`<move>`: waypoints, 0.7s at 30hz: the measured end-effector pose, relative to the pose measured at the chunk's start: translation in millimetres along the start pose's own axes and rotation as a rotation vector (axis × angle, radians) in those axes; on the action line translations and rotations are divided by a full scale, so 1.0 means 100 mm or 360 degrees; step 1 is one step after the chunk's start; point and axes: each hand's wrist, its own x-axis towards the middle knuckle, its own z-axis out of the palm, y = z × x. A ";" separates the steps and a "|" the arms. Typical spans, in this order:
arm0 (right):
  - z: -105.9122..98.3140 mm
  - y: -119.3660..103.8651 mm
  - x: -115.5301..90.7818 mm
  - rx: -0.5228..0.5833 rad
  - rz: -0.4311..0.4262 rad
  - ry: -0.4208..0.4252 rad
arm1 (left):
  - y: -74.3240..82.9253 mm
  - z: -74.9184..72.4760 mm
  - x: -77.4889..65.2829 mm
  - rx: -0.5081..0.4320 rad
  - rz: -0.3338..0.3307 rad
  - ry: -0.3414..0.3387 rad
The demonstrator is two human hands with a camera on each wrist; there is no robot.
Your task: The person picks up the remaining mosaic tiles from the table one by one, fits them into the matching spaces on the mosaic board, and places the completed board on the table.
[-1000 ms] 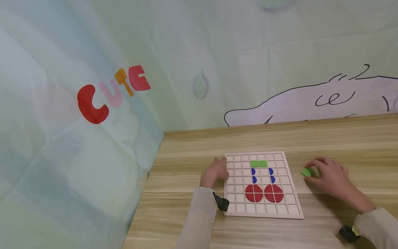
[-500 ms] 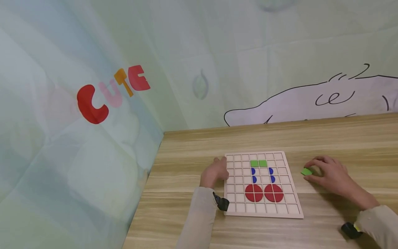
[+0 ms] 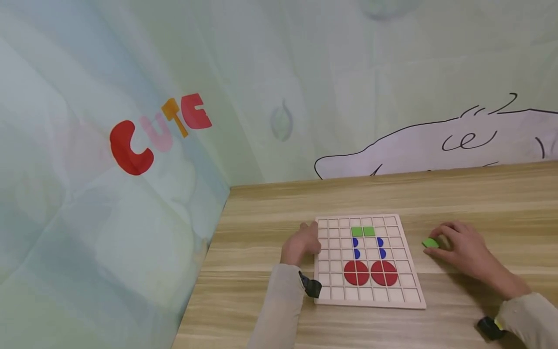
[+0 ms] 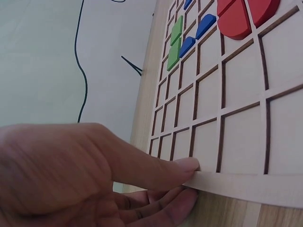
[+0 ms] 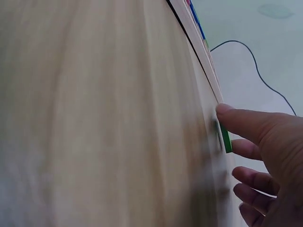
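Note:
A pale wooden grid board (image 3: pixel 324 293) lies on the table. Two green square tiles (image 3: pixel 363 231) sit side by side near its far edge, above several blue half-round pieces (image 3: pixel 357 253). Closer in, red quarter pieces form two discs, a left red disc (image 3: pixel 356 273) and a right red disc (image 3: pixel 384 273). My left hand (image 3: pixel 301 245) grips the board's left rim, thumb (image 4: pixel 182 168) on top and fingers below. To the right of the board, my right hand (image 3: pixel 466 249) pinches a green tile (image 3: pixel 430 243) between thumb and fingers, just off the board; its far part is hidden by the fingers.
The wood-grain table (image 3: pixel 261 208) meets a printed cloth backdrop (image 3: pixel 270 97) at the back and left. Black wrist straps with devices show on both arms, the left device (image 3: pixel 310 286) close to the board's left rim.
The head view has shifted very slightly. My right hand and forearm move only a little, still pinching the green tile. My left hand and the board stay put.

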 end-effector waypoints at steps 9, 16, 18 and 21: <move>-0.01 -0.14 0.06 -0.0008 0.0089 0.0009 | -0.01 0.01 0.01 -0.0008 0.0006 0.0003; 0.00 -0.34 0.17 0.0048 0.0201 0.0036 | 0.02 0.02 0.00 -0.0026 -0.0028 0.0020; 0.02 -0.41 0.21 0.0040 0.0255 0.0019 | 0.02 0.02 0.00 -0.0022 -0.0029 0.0021; 0.05 -0.52 0.28 0.0002 0.0310 -0.0006 | 0.02 0.01 0.00 -0.0012 -0.0024 0.0013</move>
